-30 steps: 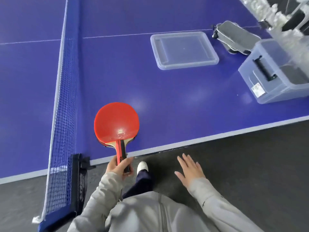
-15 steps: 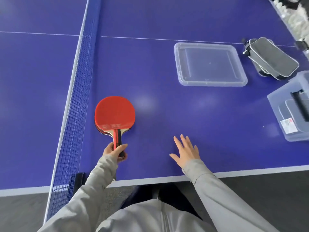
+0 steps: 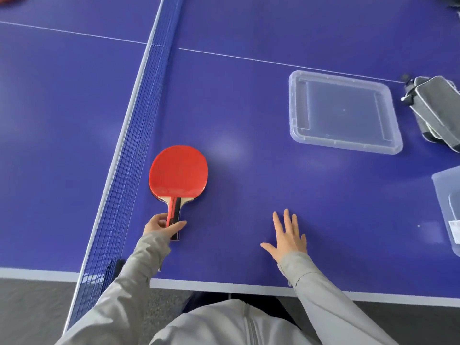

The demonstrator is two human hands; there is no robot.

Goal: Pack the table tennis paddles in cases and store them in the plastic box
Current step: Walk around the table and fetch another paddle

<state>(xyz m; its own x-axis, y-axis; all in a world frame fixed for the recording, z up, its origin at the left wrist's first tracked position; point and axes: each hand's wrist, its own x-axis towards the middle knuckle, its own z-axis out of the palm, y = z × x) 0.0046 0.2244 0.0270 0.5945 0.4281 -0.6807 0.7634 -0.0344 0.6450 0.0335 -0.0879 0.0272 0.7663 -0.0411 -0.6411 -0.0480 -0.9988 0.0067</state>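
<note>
1. The left hand (image 3: 161, 226) grips the paddle (image 3: 178, 170) by the low part of its handle. Its fingers (image 3: 159, 218) curl round from the net side & the thumb lies across the top. The handle's end pokes out past the thumb.
2. Paddle look: round red face up, smooth & a bit shiny. It has a pale wood neck & a handle w/ red & black stripes. A thin dark edge shows under the red face.
3. Which way: the handle points at the near edge of the table (image 3: 249, 100) & the head points to the far side. The long axis runs near to far, about in line w/ the net (image 3: 139, 115).
4. Paddle vs fingers: the head sits out past the fingertips, away from the person. Only the handle is in the hand. The face lies flat & low; can't tell if it rests on the table or is just above it.
5. Where: just beside the net, not far from the near edge.
6. The right hand (image 3: 288, 236) has straight, spread fingers, palm down, & holds nothing. It is near the near edge, well apart from the paddle.
7. Further out: a clear lid (image 3: 344, 145) lies toward the far right. The grey cases (image 3: 440, 103) are just past it. The plastic box (image 3: 438, 188) is nearer, cut off at the right side of the view.
</note>
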